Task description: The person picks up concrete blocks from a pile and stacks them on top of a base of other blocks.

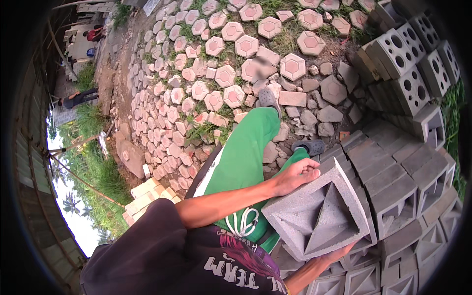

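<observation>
Held at waist height over the green trousers (246, 152): 1 grey square concrete vent block with a recessed pyramid pattern (319, 211) — likely heavy, rigid, gritty (edges prone to chipping). Left hand (297, 174) curled over its top edge, right hand (339, 253) cupped beneath — opposite edges look the best hold.

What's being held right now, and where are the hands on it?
A grey concrete vent block, carried between both hands: the left hand lies on its upper edge, the right hand supports its lower edge from beneath.
</observation>
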